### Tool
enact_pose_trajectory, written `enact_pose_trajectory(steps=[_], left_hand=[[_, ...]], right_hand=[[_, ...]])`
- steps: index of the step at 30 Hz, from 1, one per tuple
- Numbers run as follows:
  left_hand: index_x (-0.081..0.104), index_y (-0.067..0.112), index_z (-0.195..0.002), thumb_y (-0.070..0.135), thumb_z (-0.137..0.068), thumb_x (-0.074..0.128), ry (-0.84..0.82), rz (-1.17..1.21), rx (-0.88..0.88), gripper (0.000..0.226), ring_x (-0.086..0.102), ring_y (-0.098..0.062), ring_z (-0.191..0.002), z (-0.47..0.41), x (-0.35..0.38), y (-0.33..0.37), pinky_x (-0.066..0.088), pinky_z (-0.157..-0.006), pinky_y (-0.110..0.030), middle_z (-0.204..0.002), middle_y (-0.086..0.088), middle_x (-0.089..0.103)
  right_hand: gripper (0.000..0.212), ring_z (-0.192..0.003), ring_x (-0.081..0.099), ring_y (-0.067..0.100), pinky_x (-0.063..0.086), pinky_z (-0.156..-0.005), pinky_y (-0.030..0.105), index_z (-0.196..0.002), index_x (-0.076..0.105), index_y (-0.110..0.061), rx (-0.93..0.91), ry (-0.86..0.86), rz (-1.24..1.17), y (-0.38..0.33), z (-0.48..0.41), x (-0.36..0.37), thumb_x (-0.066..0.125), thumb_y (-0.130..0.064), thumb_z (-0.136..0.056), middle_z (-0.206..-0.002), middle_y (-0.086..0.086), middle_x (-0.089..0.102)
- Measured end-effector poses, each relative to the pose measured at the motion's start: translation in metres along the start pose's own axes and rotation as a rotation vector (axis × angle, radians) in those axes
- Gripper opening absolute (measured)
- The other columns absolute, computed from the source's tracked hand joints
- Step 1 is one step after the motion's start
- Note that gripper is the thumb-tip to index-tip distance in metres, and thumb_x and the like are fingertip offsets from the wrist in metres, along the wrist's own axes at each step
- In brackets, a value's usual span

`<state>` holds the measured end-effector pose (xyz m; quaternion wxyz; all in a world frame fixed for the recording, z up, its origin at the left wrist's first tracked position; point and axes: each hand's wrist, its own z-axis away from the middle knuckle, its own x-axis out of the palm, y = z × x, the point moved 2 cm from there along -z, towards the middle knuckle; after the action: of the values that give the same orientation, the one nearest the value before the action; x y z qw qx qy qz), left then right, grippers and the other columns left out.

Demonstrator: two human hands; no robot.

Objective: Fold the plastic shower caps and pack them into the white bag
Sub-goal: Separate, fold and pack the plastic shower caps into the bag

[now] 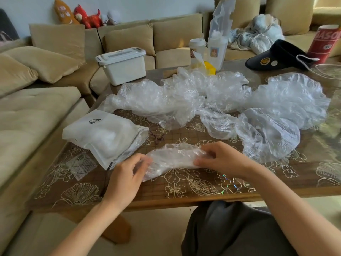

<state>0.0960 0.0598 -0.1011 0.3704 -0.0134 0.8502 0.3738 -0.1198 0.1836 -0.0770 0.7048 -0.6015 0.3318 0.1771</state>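
A clear crinkled plastic shower cap (173, 157), folded into a long flat strip, lies on the table (184, 187), its ends held by the left fingers (143, 160) and right fingers (204, 154). The soft white drawstring bag (105, 133) lies just beyond the left fingers, bulging. Unfolded clear caps (221, 97) sprawl farther beyond both.

Left hand (125, 180), right hand (221, 159), forearms (83, 224) bare; dark grey garment (230, 230) on lap.

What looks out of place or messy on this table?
Nothing looks damaged or spilled. The unfolded shower caps sprawl crumpled across the table, and clear plastic seems to poke out of the open white bag. A black visor at the far right is unrelated to the packing.
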Motion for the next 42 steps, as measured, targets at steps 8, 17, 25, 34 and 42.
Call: enact_pose_trajectory(steps=[8,17,25,34,42], left_hand=[[0.054,0.016,-0.086,0.036,-0.095,0.047,0.052,-0.351,-0.237,0.023,0.044,-0.004,-0.044,-0.008,0.017,-0.001,0.026,-0.041,-0.02,-0.055,0.008,0.049],[0.051,0.02,-0.083,0.036,-0.093,0.053,-0.036,-0.474,-0.309,0.019,0.051,-0.009,-0.077,-0.013,0.019,0.014,0.039,-0.058,-0.019,-0.092,0.007,0.046],[0.062,0.021,-0.064,0.034,-0.06,0.076,-0.519,0.777,-0.457,0.019,0.054,-0.002,-0.058,-0.045,-0.056,0.065,0.048,-0.06,-0.015,-0.061,0.007,0.055],[0.065,0.017,-0.074,0.024,-0.077,0.071,-1.046,0.419,-0.469,0.01,0.058,-0.007,-0.058,-0.078,-0.044,0.067,0.047,-0.054,-0.015,-0.068,0.001,0.063],[0.06,0.011,-0.119,0.057,-0.069,0.072,-0.531,0.779,-0.614,0.069,0.065,-0.029,-0.097,-0.046,-0.022,0.054,0.056,-0.081,-0.035,-0.109,-0.017,0.067]], right_hand=[[0.047,-0.046,0.039,0.009,0.028,-0.046,0.021,-0.06,0.045,-0.016,0.165,0.2,0.236,-0.005,-0.021,0.018,0.044,-0.045,-0.097,-0.054,-0.006,0.047],[0.021,-0.092,0.053,0.022,0.04,-0.074,0.031,-0.11,0.046,-0.012,0.189,0.366,0.421,-0.019,-0.022,0.026,0.047,-0.027,-0.096,-0.107,0.005,0.058],[0.027,-0.092,0.063,0.006,0.048,-0.077,0.014,-0.111,0.059,-0.015,-0.162,0.426,-0.748,-0.057,0.003,0.003,0.062,-0.026,-0.087,-0.103,-0.003,0.065],[0.034,-0.081,0.066,0.018,0.053,-0.078,0.032,-0.105,0.063,-0.003,-0.058,-0.382,-0.697,-0.063,0.006,0.034,0.074,-0.024,-0.08,-0.09,0.004,0.068],[0.018,-0.077,0.069,0.022,0.056,-0.072,0.034,-0.099,0.065,-0.002,0.038,-0.024,-0.861,-0.044,-0.001,0.025,0.065,-0.015,-0.086,-0.092,0.015,0.071]])
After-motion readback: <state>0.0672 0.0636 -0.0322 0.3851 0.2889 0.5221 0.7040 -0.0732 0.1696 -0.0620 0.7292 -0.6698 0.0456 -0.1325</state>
